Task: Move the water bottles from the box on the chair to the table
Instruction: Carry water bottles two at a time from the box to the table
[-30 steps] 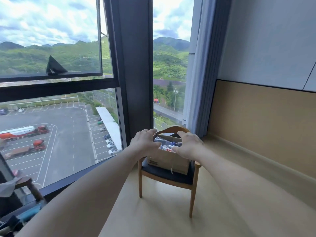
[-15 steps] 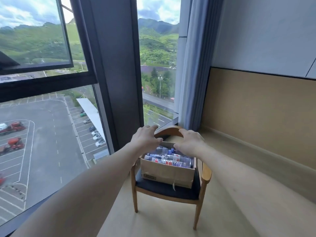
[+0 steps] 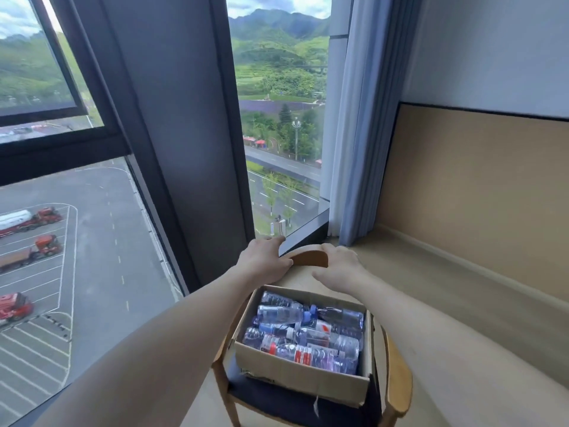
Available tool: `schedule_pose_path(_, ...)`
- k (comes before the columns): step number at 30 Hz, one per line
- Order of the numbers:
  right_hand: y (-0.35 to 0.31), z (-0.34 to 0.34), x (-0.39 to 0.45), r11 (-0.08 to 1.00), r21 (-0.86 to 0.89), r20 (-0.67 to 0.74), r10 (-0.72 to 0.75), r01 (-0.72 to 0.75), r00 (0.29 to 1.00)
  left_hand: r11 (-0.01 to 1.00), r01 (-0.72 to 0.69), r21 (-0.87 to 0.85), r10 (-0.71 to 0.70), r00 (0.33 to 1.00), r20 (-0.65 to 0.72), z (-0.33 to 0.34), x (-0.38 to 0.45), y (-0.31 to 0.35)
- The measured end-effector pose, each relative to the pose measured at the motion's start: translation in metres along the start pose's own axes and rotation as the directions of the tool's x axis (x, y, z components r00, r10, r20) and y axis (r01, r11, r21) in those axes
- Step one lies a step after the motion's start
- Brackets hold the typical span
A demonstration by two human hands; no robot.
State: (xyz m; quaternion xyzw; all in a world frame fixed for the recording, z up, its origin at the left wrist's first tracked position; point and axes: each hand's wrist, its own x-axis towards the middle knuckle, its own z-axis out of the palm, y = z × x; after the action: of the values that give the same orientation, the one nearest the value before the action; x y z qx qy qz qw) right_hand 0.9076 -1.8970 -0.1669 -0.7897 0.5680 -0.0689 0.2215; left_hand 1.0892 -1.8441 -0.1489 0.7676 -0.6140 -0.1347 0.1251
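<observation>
An open cardboard box (image 3: pixel 295 377) sits on the dark seat of a wooden chair (image 3: pixel 397 383). Several clear water bottles (image 3: pixel 308 331) with blue caps and red-and-white labels lie on their sides inside it. My left hand (image 3: pixel 264 260) and my right hand (image 3: pixel 341 269) are stretched out palm down beyond the box's far edge. They sit on either side of the curved chair backrest (image 3: pixel 309 258), fingers relaxed and holding nothing. I cannot tell whether they touch the backrest. No table is in view.
A floor-to-ceiling window with a dark frame post (image 3: pixel 172 149) stands to the left and ahead. A blue-grey curtain (image 3: pixel 360 134) hangs in the corner. A tan wall panel (image 3: pixel 477 186) runs along the right, above light wood flooring (image 3: pixel 431 291).
The view has moved closer and tilted down, so the box's inside now shows fully. Both hands have moved from the box's far rim to the chair backrest.
</observation>
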Motion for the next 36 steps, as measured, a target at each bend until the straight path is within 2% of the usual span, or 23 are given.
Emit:
schedule_pose_path(6, 0.025, 0.033, 0.077, 0.998, -0.022, 0.106, 0.058, -0.056, 0.993, 1.000, 0.011, -0.023, -0.009, 0.995, 0.096, 0.039, 0.075, -0.006)
schedule_pose_path(10, 0.044, 0.066, 0.107, 0.991, 0.037, 0.147, 0.123, -0.130, 0.981, 1.000, 0.020, -0.017, -0.017, 0.982, 0.186, 0.076, 0.110, -0.022)
schedule_pose_path(15, 0.068, 0.112, 0.135, 0.976, 0.013, 0.240, 0.209, -0.219, 0.948, 0.999, 0.043, 0.001, -0.041, 0.958, 0.284, 0.135, 0.147, -0.049)
schedule_pose_path(24, 0.111, 0.197, 0.165, 0.924, -0.148, 0.357, 0.382, -0.352, 0.852, 0.991, -0.070, 0.110, 0.001, 0.845, 0.534, 0.239, 0.177, -0.099)
schedule_pose_path(26, 0.119, 0.212, 0.171, 0.914, -0.199, 0.357, 0.405, -0.355, 0.842, 0.981, -0.116, 0.158, 0.000, 0.806, 0.591, 0.261, 0.179, -0.107)
schedule_pose_path(28, 0.126, 0.226, 0.176, 0.907, -0.269, 0.316, 0.400, -0.323, 0.860, 0.955, -0.202, 0.219, 0.019, 0.775, 0.632, 0.278, 0.180, -0.115)
schedule_pose_path(32, 0.137, 0.247, 0.183, 0.886, -0.402, 0.234, 0.343, -0.231, 0.909, 0.869, -0.360, 0.338, 0.080, 0.778, 0.623, 0.299, 0.183, -0.120)
schedule_pose_path(36, 0.141, 0.260, 0.186, 0.845, -0.499, 0.195, 0.324, -0.191, 0.926, 0.861, -0.404, 0.311, 0.118, 0.752, 0.649, 0.305, 0.190, -0.109)
